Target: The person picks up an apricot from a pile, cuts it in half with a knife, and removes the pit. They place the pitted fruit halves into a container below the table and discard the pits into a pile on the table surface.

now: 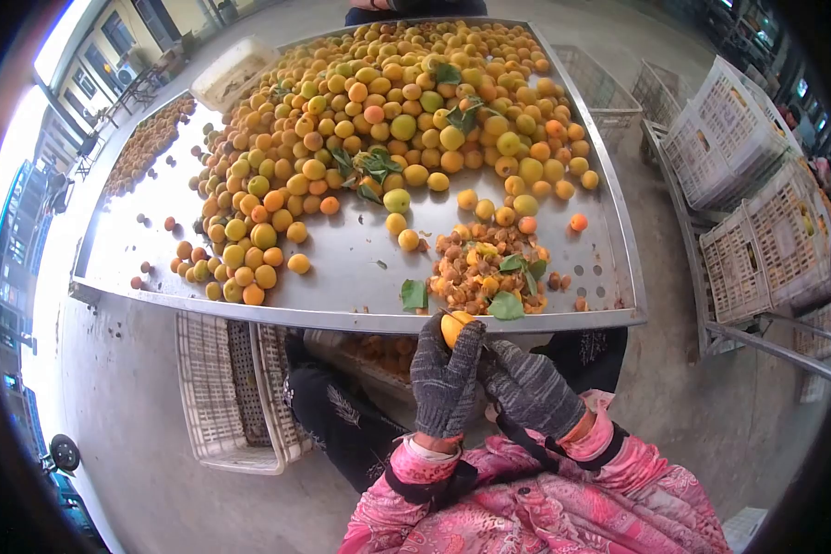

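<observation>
My left hand (441,383), in a dark grey knitted glove, is closed around a yellow apricot (455,328) just in front of the table's near edge. Beside it my right hand (534,390), gloved alike, has its fingers drawn together close to the fruit. Whatever is between those fingers is hidden. Directly beyond my hands, a heap of split apricot pieces and brown stones (480,272) lies on the metal table (342,305), with several green leaves (506,306) on it. A large pile of whole apricots (388,111) covers the far side.
A white plastic basket (235,74) rests at the table's far left edge, near smaller brown items (152,143). Under the table are crates (235,397) and my knees. Stacked crates (725,134) stand on a cart at the right. Another person (415,9) is at the far edge.
</observation>
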Tool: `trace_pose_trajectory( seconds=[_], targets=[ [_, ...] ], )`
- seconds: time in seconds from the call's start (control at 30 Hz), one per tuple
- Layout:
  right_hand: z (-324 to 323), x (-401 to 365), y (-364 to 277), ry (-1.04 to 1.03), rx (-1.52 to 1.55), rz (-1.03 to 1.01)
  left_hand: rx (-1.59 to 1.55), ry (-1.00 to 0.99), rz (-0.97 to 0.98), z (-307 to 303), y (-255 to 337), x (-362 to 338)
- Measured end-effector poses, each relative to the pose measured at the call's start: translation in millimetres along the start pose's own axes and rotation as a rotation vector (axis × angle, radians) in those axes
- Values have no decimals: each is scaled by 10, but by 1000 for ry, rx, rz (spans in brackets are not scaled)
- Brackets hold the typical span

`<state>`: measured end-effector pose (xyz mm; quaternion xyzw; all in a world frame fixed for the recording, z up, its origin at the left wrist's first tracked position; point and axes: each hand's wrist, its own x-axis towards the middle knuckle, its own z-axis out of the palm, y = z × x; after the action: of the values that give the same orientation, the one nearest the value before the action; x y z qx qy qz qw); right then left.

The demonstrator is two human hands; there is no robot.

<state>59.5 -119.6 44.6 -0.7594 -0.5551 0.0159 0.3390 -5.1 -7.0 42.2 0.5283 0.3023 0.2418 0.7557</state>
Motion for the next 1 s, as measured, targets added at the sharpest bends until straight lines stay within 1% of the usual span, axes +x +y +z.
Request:
trace_pose_trajectory(
  seconds=[0.03,0.07,0.1,0.17,0.2,0.23,0.27,0.3,0.33,0.37,0.43,0.47,0.53,0.57,0.6,0.63,0.67,0.7,0.73,0.77,0.8,0.83,0.87,0.9,0.93,0.97,1.0],
  targets=[
    [-18,1,19,23,-20,-111,96,6,90,-41,-68,14],
    [-11,-19,38,23,-19,-108,192,12,179,-67,-97,19],
    [10,-39,69,35,29,-144,192,13,179,-83,-101,14],
    [0,-81,104,46,79,-179,148,-60,275,-104,-81,-7],
    [-24,-103,114,-45,231,-114,149,-60,274,-103,-66,-17],
    [-35,-109,115,-135,382,-52,75,-76,211,-102,-43,-24],
    [7,-116,103,-135,383,-54,3,-91,148,-105,-29,-31],
    [83,-134,83,-69,175,-74,3,-91,147,-109,-59,-24],
    [128,-145,62,-1,-34,-94,-18,-59,104,-108,-115,0],
    [127,-142,36,0,-37,-99,-41,-27,65,-101,-144,11],
    [102,-125,-36,56,-137,-58,-22,-26,74,-109,-140,-10],
    [54,-124,-58,55,-135,-59,-3,-30,76,-114,-128,-22],
    [-79,-135,-98,-142,223,96,-33,-54,41,-104,-43,-87],
    [-115,-123,-146,-145,221,94,-66,-77,10,-92,-11,-106],
    [-136,-105,-205,-100,111,78,-68,-76,10,-71,-19,-111],
    [-142,-98,-237,-52,1,64,-79,-5,74,-33,-33,-116],
    [-126,-134,-228,-49,-1,65,-91,66,139,-7,-37,-112],
    [-96,-192,-206,0,-140,-26,-92,64,141,-23,-30,-72],
    [-80,-222,-195,48,-277,-119,46,136,170,-76,-18,-7],
    [-110,-209,-218,48,-279,-123,183,210,201,-138,5,39],
    [-157,-187,-266,35,79,228,91,167,129,-209,44,51],
    [-185,-178,-311,17,443,581,93,171,127,-243,93,26],
    [-210,-142,-316,16,446,585,24,77,29,-256,165,-19],
    [-254,-68,-295,6,593,699,-45,-19,-69,-256,200,-46],
    [-295,2,-265,0,737,811,-35,-44,-46,-258,101,-31],
    [-321,72,-223,5,733,813,-37,-50,-47,-257,110,-42],
    [-328,135,-176,-23,733,694,-69,-129,-106,-266,131,-65]
  ],
)
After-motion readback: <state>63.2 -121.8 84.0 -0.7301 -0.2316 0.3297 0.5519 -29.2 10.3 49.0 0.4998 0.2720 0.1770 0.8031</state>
